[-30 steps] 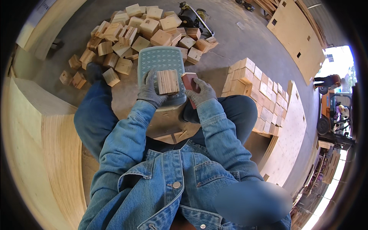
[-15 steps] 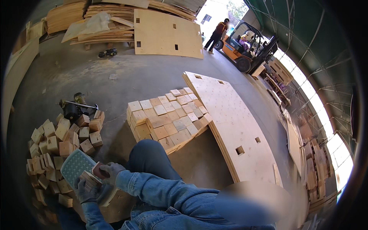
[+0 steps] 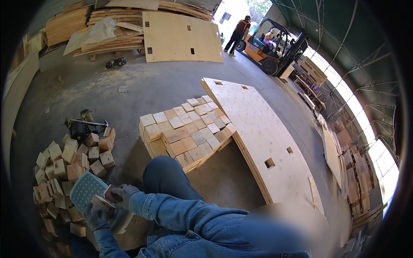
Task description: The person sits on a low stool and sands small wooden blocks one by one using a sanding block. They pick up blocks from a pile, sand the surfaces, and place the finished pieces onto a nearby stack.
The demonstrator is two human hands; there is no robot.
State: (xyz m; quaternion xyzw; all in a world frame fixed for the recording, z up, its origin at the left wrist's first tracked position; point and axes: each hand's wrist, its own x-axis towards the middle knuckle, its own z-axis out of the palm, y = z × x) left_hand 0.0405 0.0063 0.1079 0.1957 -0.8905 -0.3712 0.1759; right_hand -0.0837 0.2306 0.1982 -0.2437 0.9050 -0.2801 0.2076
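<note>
My left hand (image 3: pixel 96 217), in a grey glove, is closed around a wooden block (image 3: pixel 102 203) held over a pale blue plastic stool (image 3: pixel 86 189) with a patterned top. My right hand (image 3: pixel 127 193), gloved too, is closed on a reddish-brown sanding block (image 3: pixel 113 195). The sanding block sits against or just beside the upper end of the wooden block; whether they touch I cannot tell. Loose wooden blocks (image 3: pixel 60 167) are heaped on the floor to the left of the stool.
Ahead, wooden blocks (image 3: pixel 180 131) stand stacked in tight rows, beside plywood sheets (image 3: pixel 258 129) with square cutouts. Power tools (image 3: pixel 84 124) lie beyond the heap. Farther off are a leaning plywood panel (image 3: pixel 183 41), an orange forklift (image 3: pixel 266 49) with a person aboard, and a standing person (image 3: pixel 238 34).
The whole view has shifted slightly with my head. Both hands keep their holds, and the sanding block stays by the wooden block's end.
</note>
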